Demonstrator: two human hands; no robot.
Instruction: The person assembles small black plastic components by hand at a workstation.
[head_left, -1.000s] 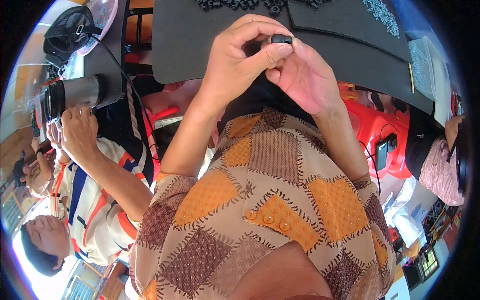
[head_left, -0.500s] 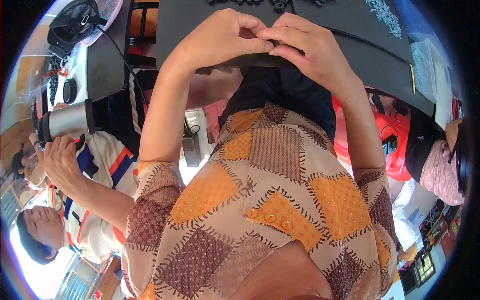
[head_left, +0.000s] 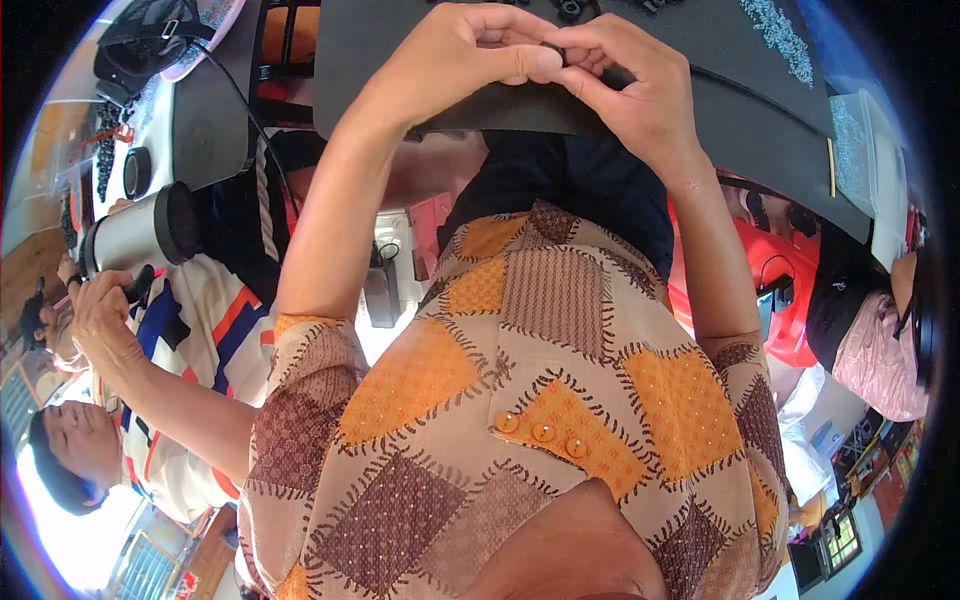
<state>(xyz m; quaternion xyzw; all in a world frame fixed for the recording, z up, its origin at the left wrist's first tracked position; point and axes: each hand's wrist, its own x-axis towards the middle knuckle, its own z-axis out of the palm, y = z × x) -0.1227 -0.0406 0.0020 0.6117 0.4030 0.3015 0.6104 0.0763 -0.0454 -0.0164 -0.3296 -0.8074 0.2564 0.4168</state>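
Note:
My left hand (head_left: 470,55) and my right hand (head_left: 625,75) meet fingertip to fingertip over the near edge of a black mat (head_left: 730,110). Between their thumbs and forefingers they pinch a small black part (head_left: 558,52), mostly hidden by the fingers. Both forearms rise from my patchwork orange and brown shirt (head_left: 520,400). More small black parts (head_left: 575,10) lie on the mat just beyond my hands.
A heap of small grey pieces (head_left: 775,25) lies at the mat's far right. To my left a person in a striped shirt (head_left: 190,330) lifts a steel flask (head_left: 135,235). Black headphones (head_left: 150,30) rest on the grey table at far left. A red seat (head_left: 760,280) is at right.
My two hands have stayed together on the small black part, which is now more covered by my fingers. The person at left has raised the flask higher.

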